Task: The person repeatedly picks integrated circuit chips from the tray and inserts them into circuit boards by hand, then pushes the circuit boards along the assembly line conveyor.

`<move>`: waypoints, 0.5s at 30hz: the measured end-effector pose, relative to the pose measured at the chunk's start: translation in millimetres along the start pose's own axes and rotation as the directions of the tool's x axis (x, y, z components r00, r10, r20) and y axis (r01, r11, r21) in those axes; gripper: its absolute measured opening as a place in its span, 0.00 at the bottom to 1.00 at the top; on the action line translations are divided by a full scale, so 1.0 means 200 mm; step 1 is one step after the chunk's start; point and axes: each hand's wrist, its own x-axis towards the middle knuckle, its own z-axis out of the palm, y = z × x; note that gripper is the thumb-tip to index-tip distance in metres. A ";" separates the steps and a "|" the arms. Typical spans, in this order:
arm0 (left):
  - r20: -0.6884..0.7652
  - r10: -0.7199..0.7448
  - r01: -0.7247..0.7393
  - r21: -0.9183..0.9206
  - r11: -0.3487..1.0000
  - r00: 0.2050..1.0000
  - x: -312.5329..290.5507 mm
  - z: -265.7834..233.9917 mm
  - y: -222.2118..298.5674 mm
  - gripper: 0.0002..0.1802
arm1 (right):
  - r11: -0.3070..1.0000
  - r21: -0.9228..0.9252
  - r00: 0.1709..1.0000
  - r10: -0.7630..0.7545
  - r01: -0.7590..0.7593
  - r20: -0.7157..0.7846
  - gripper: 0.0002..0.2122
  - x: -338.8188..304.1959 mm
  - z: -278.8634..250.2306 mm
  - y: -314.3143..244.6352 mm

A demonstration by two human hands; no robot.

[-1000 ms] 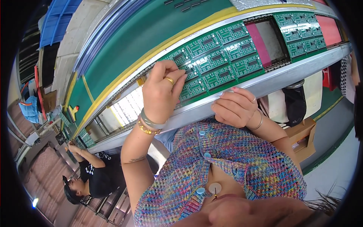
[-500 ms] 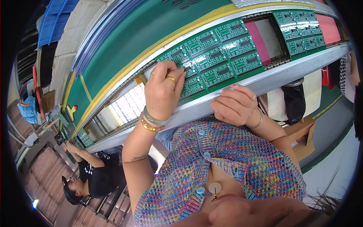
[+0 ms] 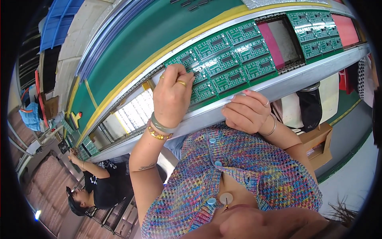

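Note:
A panel of green circuit boards (image 3: 227,59), with black chips and rows of pins on it, lies between the rails of a metal track before me. My left hand (image 3: 172,95) is over the panel's left end, thumb and fingers pinched together close to the boards. Whatever is between those fingertips is hidden. My right hand (image 3: 247,111) rests with curled fingers at the near metal rail (image 3: 207,112), just below the panel. Its fingers are closed, and their inner side cannot be seen.
Farther right on the track sits another circuit board panel (image 3: 314,34). Beyond the track is a green worktop (image 3: 131,44) with several black chips (image 3: 193,4) and long tubes (image 3: 95,44). A co-worker (image 3: 99,187) works at the far left. A cardboard box (image 3: 318,145) stands lower right.
My left hand has shifted very slightly and stays pinched at the same spot on the panel. My right hand keeps its place. The co-worker's hands have moved a little.

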 end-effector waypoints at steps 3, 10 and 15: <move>0.030 0.062 -0.066 0.170 0.983 0.998 -0.07 0.02 0.03 0.08 | 1.000 0.000 1.000 -0.003 0.003 0.003 0.05 0.01 0.00 0.00; -0.100 0.092 -0.086 0.062 0.994 0.991 0.23 -0.05 -0.04 0.06 | 1.000 -0.026 1.000 0.009 -0.009 0.012 0.05 0.00 0.00 0.00; -0.239 -0.025 0.014 -0.047 0.999 0.971 0.53 0.08 -0.20 0.07 | 1.000 -0.026 1.000 0.003 -0.003 0.001 0.05 0.00 0.01 0.00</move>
